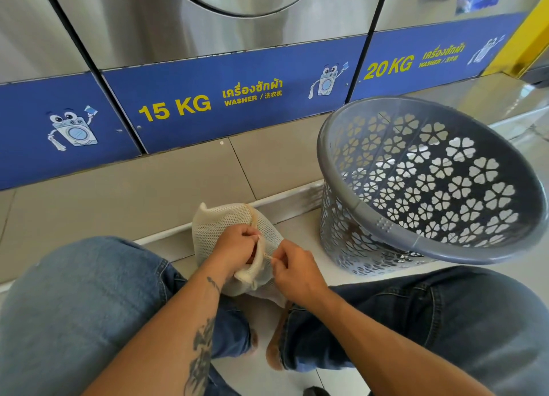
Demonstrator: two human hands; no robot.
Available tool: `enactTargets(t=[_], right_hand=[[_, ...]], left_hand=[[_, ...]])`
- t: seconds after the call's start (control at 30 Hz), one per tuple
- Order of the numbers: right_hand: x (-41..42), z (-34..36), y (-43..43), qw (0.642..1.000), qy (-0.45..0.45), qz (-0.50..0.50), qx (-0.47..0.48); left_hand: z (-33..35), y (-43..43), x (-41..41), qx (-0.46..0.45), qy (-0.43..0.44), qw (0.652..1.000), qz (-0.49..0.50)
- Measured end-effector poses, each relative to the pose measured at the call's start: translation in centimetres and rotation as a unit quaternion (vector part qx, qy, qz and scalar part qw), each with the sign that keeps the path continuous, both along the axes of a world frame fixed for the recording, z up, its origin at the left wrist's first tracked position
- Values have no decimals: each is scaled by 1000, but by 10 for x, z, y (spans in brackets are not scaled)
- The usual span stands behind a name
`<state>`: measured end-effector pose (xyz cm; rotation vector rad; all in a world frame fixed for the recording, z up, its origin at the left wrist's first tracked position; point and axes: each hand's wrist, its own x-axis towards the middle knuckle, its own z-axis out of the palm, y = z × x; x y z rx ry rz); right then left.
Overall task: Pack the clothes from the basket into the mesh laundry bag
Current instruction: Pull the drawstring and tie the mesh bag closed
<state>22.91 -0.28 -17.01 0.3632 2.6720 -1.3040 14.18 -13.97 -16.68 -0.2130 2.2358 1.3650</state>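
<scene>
Pinching at the bag mouth with both hands, that was the state. Left hand point(237, 247) had its fingers curled round the gathered hem of the mesh laundry bag point(217, 226). Right hand point(297, 272) nipped what looked like a thin drawstring point(269, 256) between thumb and fingertips, just beside the left knuckles.

The bag sat on the floor between the 2 denim knees, in front of the 15 KG washer panel point(178, 107). Its long axis ran away from the person toward the machine base, closed end far and mouth near, under the hands. The body looked bulged, but I couldn't tell the contents through the mesh.

The basket point(416, 241) lay tipped on its side well to the right, mouth toward the person and nearer the right hand. No clothes were visible inside it, only the cut-out wall.

My read:
- Loading looked done and closing the bag was the step in hand.
- The key relation was the cord exiting the hem on the right of the left hand's grip.
- A pull would go rightward and toward the body, with the left hand anchoring the hem against it.
- The risk was the hem bunching unevenly, or the thin cord slipping from a 2-finger pinch.
</scene>
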Motion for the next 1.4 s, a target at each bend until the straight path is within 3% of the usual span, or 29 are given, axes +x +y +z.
enactTargets(t=[0.2, 0.37, 0.7, 0.9, 1.03, 1.13, 1.27, 1.4], right_hand=[[-1, -4, -2, 969, -75, -110, -209], [0, -6, -4, 934, -116, -144, -307], [1, -7, -5, 945, -160, -137, -251], [2, -8, -5, 943, -117, -156, -268], [2, -11, -9, 946, -89, -171, -259], [2, -12, -11, 944, -80, -192, -257], [0, -9, -8, 893, -109, -252, -357], [-1, -8, -4, 843, -130, -286, -437]], left_hand=[[8, 7, 4, 12, -21, 999, -29], [11, 9, 5, 22, -28, 999, -38], [11, 6, 9, -1, -18, 999, -36], [12, 8, 8, 7, -17, 998, -53], [16, 11, 6, -40, -15, 993, -108], [20, 10, 3, -27, -46, 988, -142], [20, 8, -1, -37, -55, 972, -223], [19, 11, 2, -24, -44, 978, -204]])
